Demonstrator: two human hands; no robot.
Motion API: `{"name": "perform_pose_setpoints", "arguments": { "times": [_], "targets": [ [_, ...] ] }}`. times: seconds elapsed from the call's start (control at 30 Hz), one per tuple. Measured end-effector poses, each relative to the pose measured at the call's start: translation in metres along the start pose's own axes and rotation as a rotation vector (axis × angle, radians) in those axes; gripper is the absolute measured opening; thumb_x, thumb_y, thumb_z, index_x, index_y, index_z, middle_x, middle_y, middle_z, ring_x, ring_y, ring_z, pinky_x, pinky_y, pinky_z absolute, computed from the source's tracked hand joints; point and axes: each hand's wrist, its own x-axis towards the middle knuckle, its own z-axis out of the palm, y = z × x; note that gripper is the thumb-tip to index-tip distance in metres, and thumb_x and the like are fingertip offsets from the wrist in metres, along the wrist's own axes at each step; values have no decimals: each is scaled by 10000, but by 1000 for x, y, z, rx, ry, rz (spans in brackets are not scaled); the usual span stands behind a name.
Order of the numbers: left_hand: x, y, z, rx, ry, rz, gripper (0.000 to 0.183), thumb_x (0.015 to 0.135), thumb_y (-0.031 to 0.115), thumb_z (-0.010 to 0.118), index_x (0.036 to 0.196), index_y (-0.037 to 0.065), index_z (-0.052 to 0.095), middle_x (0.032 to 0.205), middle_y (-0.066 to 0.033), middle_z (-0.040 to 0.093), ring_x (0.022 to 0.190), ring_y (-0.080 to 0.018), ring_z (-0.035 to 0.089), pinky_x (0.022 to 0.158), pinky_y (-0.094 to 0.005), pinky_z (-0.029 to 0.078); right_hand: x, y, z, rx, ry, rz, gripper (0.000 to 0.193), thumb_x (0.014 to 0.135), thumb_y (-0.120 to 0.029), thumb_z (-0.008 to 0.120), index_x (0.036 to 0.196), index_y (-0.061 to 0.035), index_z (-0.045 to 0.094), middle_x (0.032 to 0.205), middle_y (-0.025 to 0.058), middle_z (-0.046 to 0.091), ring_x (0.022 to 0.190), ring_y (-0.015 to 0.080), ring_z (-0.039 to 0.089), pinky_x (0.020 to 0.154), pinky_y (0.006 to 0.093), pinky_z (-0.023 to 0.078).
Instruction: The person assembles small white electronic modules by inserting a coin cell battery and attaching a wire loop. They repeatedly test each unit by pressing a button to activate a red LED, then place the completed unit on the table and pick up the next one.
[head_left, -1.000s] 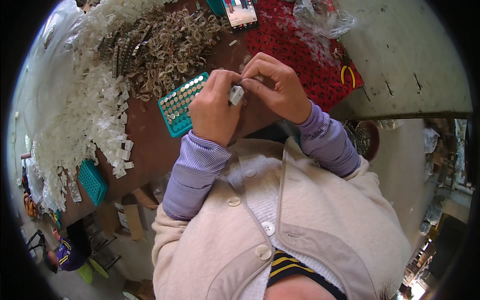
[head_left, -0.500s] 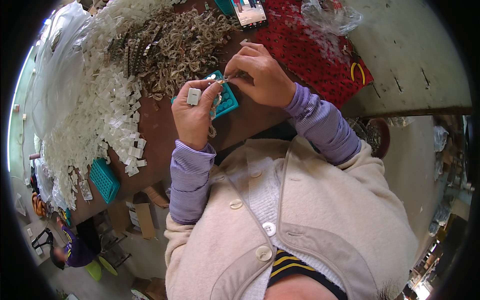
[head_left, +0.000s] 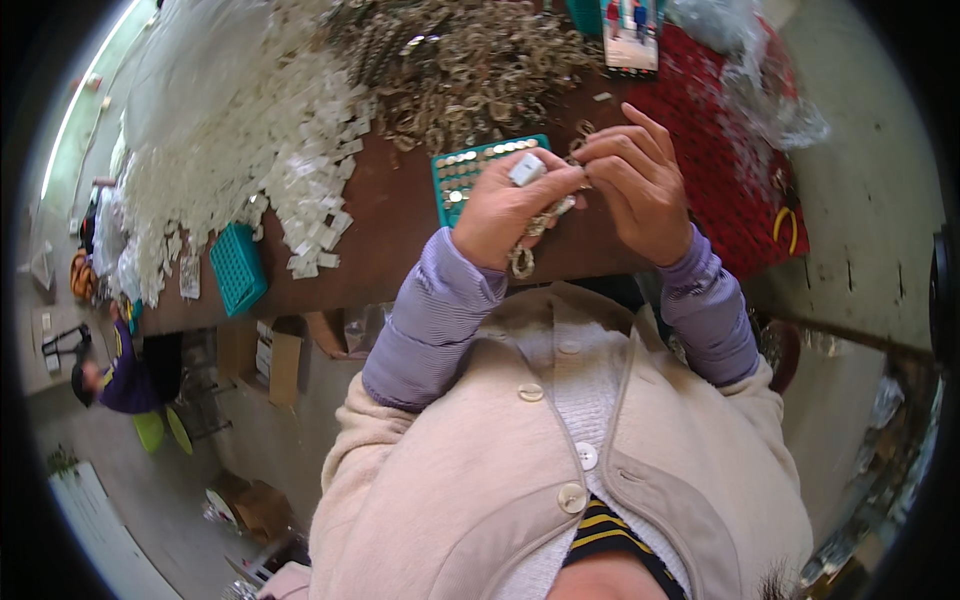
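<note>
My left hand (head_left: 500, 210) is closed around a pale beige strip of small linked pieces (head_left: 522, 262), whose looped end hangs below the palm. A small white plastic block (head_left: 526, 170) sits against its fingers. My right hand (head_left: 640, 190) meets it at the fingertips, pinching at the strip, with its other fingers raised; a short curl of links (head_left: 582, 135) shows just past the fingertips. What lies exactly between the fingertips is too small to make out. Partly behind my left hand is a teal tray (head_left: 437, 185) with rows of shiny round discs.
A heap of white plastic pieces (head_left: 250, 150) covers the table's left, beside an upended teal tray (head_left: 238, 270). Tangled linked strips (head_left: 470, 70) pile up at the back. A phone (head_left: 631, 45), red cloth (head_left: 720, 190), clear plastic bag (head_left: 780, 110) and yellow-handled pliers (head_left: 785, 228) lie right.
The view has shifted, moving the table rightward in the picture. My hands have moved right relative to the tray, uncovering its discs. Both still hold the strip, and the white block stays in the left.
</note>
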Motion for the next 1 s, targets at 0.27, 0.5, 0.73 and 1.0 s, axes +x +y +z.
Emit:
{"name": "perform_pose_setpoints", "arguments": {
  "times": [0.27,0.5,0.73,1.0],
  "targets": [
    [-28,16,-66,159,105,276,266,1021,149,773,1248,30,700,981,-60,765,792,-80,689,671,-225,569,18,27,-3,302,-17,425,97,879,57,742,934,-2,688,1042,83,743,1033,242,692,961,354,531],
    [-62,56,-191,808,643,174,202,957,231,829,1113,110,784,904,-79,797,805,-145,753,658,-321,571,28,52,-3,283,-117,515,121,852,100,771,931,24,720,1081,71,754,1052,183,690,936,295,543],
    [-21,59,-216,1742,691,-152,377,894,363,860,1121,81,754,1035,-214,789,1013,-433,745,860,-536,581,10,55,-12,880,211,645,41,1054,-20,663,1087,-23,688,1121,125,796,970,140,719,932,286,562],
    [-12,71,-213,1758,702,-10,313,953,315,772,1138,65,737,1044,-175,802,910,-351,774,765,-473,594,-13,34,-31,1055,298,795,103,1086,-90,620,1171,-50,663,912,71,724,859,144,700,748,272,566]
  ]
}}
